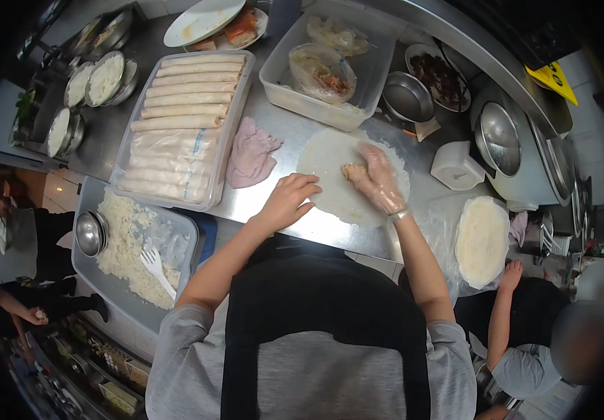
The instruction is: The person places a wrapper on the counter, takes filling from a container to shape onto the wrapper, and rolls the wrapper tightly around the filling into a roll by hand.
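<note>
On the steel counter (240, 204), I see the gloved right hand (377, 183) grasping filling (352, 171) amid a wrapper (328, 155), left hand (288, 201) loose at its edge.

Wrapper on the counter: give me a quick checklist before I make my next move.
1. Wrapper spread out on the counter: ok.
2. Filling on the wrapper: ok, beside the right hand.
3. Gloves on both hands: not ok; the right is gloved, the left hand looks bare.
4. Left hand touching the wrapper: cannot tell; its fingertips are at the edge.
5. Cloth off the wrapper: ok, it lies apart, by the tray.
6. Filling fully visible: not ok, the right hand partly hides it.
</note>
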Available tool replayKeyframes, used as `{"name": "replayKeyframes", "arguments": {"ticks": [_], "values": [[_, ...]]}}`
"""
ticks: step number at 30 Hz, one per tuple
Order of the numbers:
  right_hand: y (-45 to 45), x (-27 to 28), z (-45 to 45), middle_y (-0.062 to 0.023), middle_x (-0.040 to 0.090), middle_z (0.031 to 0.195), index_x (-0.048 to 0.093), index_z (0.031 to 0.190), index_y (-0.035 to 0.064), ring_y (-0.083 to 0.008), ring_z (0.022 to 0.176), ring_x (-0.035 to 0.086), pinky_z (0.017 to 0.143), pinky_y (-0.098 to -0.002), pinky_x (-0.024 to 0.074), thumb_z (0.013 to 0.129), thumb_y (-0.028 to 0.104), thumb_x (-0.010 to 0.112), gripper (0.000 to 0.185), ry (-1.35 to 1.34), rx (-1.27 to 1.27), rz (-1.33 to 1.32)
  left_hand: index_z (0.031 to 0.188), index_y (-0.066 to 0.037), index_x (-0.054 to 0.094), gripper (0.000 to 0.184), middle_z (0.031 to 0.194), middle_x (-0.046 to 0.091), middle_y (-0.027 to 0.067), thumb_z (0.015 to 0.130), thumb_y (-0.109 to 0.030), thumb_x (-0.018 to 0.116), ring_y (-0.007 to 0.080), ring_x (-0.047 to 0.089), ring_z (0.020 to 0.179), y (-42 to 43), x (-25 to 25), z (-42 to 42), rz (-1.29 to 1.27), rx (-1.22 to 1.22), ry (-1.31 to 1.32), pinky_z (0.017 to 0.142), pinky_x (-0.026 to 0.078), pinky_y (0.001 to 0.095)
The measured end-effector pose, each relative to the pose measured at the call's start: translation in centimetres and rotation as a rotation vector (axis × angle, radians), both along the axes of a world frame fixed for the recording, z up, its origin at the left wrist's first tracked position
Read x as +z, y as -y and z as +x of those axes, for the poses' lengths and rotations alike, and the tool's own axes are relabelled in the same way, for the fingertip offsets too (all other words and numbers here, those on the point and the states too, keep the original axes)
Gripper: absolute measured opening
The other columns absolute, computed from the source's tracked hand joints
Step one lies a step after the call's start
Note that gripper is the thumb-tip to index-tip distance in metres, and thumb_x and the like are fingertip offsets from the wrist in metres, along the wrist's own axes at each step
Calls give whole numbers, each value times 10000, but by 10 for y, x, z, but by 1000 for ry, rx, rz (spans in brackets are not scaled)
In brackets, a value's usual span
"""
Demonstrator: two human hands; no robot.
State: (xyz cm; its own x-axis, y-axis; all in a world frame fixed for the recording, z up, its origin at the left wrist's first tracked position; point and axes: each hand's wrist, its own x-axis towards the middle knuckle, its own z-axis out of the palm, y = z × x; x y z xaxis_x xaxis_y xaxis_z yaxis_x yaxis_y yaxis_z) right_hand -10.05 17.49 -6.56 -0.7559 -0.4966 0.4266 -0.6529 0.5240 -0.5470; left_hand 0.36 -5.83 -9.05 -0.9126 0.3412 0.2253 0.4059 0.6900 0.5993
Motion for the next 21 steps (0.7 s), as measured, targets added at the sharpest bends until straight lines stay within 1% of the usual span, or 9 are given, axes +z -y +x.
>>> {"name": "replayKeyframes", "arguments": {"ticks": [1, 3, 4, 7, 9, 14, 16, 18, 21], "values": [[-5, -4, -5, -195, 568, 1138, 548, 1164, -5, -381, 1072, 519, 940, -450, 415, 852, 296, 625, 440, 0, 9, 0, 1130, -80, 612, 338, 1284, 536, 90, 803, -155, 657, 288, 474, 1192, 0, 1, 0, 2, -3, -1, 999, 366, 424], [-11, -11, -13, -198, 558, 1210, 561, 1166, -8, -384, 1102, 516, 969, -452, 404, 872, 336, 597, 454, 127, -16, 188, 1127, -69, 607, 336, 1271, 535, 98, 803, -144, 656, 286, 470, 1200, 0, 2, 3, 2, -7, -1, 1011, 359, 428], [-6, -12, -10, -198, 558, 1210, 561, 1166, -8, -384, 1102, 516, 969, -452, 404, 872, 336, 597, 454, 124, -16, 188, 1131, -68, 606, 341, 1274, 534, 99, 802, -143, 657, 286, 470, 1201, 0, 3, 2, 0, -9, 6, 1012, 360, 427], [15, -18, 13, -192, 578, 1142, 581, 1128, 3, -361, 1081, 528, 941, -448, 423, 867, 291, 612, 390, -4, 33, 179, 1146, -75, 603, 354, 1296, 527, 98, 803, -147, 658, 292, 469, 1204, -1, 2, 3, -5, -13, 11, 1006, 365, 425], [21, -18, 24, -173, 595, 1068, 588, 1111, 30, -336, 1060, 539, 909, -431, 445, 842, 217, 642, 332, -75, 132, 345, 1157, -82, 602, 362, 1315, 521, 95, 806, -151, 657, 297, 468, 1206, 0, 2, 3, -11, -17, 11, 1001, 370, 423], [10, -40, 4, -152, 583, 1068, 584, 1109, 38, -324, 1037, 547, 876, -425, 457, 778, 195, 703, 386, -7, 156, 262, 1189, -68, 581, 404, 1331, 509, 110, 798, -132, 660, 307, 455, 1234, -1, 1, 6, -37, -31, -4, 1026, 358, 430], [15, -25, 5, -147, 580, 1058, 578, 1123, 32, -332, 1015, 552, 859, -431, 461, 760, 203, 720, 426, 8, 166, 229, 1196, -69, 578, 413, 1336, 505, 112, 796, -129, 661, 308, 454, 1236, -1, 1, 7, -41, -34, -6, 1028, 358, 429], [14, -7, 14, -128, 569, 978, 560, 1169, 33, -330, 931, 569, 794, -407, 475, 778, 193, 735, 458, -92, 91, 12, 1203, -70, 575, 422, 1342, 502, 113, 794, -126, 662, 309, 453, 1239, 1, 2, 7, -41, -36, -9, 1029, 357, 429], [-8, 1, 15, -133, 563, 951, 546, 1220, 35, -332, 916, 568, 807, -423, 469, 743, 216, 767, 555, -78, 77, 88, 1209, -69, 574, 426, 1345, 499, 116, 795, -126, 661, 308, 452, 1241, 1, 0, 8, -31, -39, -7, 1029, 357, 431]]}}
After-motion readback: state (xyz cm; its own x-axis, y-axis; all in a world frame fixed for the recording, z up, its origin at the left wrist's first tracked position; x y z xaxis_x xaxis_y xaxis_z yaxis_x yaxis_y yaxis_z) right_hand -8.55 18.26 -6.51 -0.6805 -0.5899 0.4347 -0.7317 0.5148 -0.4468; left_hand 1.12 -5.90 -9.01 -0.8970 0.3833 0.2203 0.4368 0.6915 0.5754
